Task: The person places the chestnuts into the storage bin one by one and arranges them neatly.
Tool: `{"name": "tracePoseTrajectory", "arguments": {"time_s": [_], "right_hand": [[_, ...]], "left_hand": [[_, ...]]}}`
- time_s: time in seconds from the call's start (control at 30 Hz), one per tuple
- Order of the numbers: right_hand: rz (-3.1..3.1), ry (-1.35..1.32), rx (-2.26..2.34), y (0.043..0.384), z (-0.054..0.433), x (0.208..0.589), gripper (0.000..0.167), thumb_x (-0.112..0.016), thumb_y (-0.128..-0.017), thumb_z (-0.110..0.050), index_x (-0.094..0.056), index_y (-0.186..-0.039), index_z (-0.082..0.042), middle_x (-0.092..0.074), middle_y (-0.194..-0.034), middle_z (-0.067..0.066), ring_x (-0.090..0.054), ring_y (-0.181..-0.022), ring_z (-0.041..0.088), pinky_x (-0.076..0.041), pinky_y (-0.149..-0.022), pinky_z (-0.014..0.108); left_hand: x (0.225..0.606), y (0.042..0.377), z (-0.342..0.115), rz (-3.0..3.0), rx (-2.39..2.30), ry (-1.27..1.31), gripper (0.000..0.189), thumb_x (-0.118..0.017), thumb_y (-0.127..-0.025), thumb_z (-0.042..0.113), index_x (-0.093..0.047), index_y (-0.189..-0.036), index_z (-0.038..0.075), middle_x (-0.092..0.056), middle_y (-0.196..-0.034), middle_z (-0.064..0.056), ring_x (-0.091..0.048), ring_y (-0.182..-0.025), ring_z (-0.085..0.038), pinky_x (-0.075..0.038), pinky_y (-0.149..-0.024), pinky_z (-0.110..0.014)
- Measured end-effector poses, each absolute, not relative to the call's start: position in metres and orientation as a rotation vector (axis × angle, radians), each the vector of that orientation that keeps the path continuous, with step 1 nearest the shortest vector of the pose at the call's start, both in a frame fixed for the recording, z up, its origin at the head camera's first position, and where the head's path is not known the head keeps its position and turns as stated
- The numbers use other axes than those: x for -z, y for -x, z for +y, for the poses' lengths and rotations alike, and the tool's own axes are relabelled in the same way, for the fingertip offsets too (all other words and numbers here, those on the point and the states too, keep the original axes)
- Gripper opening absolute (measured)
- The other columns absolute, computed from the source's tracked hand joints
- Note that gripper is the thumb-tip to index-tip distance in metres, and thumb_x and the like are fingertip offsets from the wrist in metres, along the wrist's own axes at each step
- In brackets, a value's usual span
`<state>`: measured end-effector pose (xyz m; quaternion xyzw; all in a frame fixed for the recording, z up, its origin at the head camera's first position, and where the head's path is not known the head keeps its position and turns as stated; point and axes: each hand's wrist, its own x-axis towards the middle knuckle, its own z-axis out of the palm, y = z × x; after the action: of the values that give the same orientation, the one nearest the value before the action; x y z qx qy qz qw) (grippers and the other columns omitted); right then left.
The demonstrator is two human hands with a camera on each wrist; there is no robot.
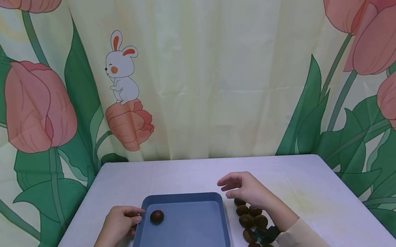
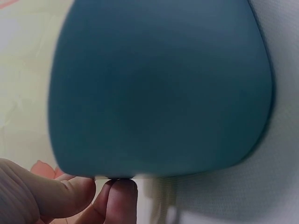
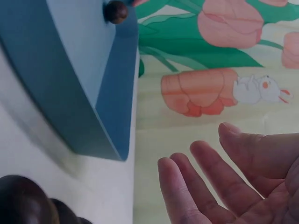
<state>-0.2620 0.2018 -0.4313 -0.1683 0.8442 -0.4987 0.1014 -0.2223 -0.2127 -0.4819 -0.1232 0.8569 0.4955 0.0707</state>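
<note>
A blue-grey rectangular tray lies on the table. One dark brown, glossy, chestnut-like ball sits in its far left part; the right wrist view shows this ball too. At the tray's left rim is my left hand, its fingertips touching the edge. In the left wrist view, the thumb and fingers meet the tray wall. My right hand is raised beyond the tray's right side, fingers spread and holding nothing. Below it, several similar brown balls lie in two rows, partly hidden by hand and wrist.
A white cloth covers the table. Behind it hangs a curtain printed with tulips and a rabbit. Black straps with small devices sit on both wrists; the right one hides some of the balls.
</note>
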Motion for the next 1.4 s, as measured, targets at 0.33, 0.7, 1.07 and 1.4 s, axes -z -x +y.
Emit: {"name": "tracePoseTrajectory", "arguments": {"time_s": [0.33, 0.7, 1.07, 1.4], "right_hand": [[2.542, 0.373, 1.44, 0.265, 0.221, 0.44, 0.032, -0.07, -0.099, -0.001, -0.075, -0.13, -0.009, -0.075, -0.133, 0.019, -0.072, -0.124, 0.04, -0.061, -0.102, 0.053], [2.616, 0.284, 1.367, 0.271, 0.241, 0.455, 0.033, -0.071, -0.098, 0.001, -0.073, -0.13, -0.004, -0.076, -0.13, 0.017, -0.074, -0.121, 0.036, -0.061, -0.102, 0.053], [2.613, 0.322, 1.302, 0.279, 0.251, 0.468, 0.033, -0.075, -0.096, -0.001, -0.074, -0.128, -0.002, -0.076, -0.128, 0.018, -0.075, -0.116, 0.034, -0.062, -0.1, 0.051], [2.595, 0.305, 1.245, 0.281, 0.257, 0.466, 0.033, -0.077, -0.094, -0.001, -0.074, -0.127, -0.003, -0.076, -0.126, 0.016, -0.075, -0.114, 0.032, -0.064, -0.097, 0.048]], "left_hand": [[0.481, 0.223, -0.211, 2.573, -1.49, 0.376, 0.022, -0.073, -0.096, -0.005, -0.082, -0.115, 0.002, -0.076, -0.108, -0.016, -0.064, -0.071, -0.02, -0.058, -0.064, -0.035], [0.481, 0.223, -0.212, 2.573, -1.488, 0.378, 0.022, -0.073, -0.096, -0.005, -0.082, -0.115, 0.002, -0.075, -0.111, -0.018, -0.064, -0.074, -0.021, -0.058, -0.064, -0.034], [0.48, 0.224, -0.211, 2.574, -1.49, 0.387, 0.022, -0.074, -0.096, -0.005, -0.082, -0.115, 0.002, -0.075, -0.112, -0.018, -0.063, -0.073, -0.021, -0.057, -0.064, -0.034], [0.481, 0.223, -0.212, 2.568, -1.508, 0.386, 0.022, -0.073, -0.096, -0.005, -0.082, -0.115, 0.002, -0.076, -0.11, -0.017, -0.063, -0.07, -0.021, -0.057, -0.062, -0.034]]}}
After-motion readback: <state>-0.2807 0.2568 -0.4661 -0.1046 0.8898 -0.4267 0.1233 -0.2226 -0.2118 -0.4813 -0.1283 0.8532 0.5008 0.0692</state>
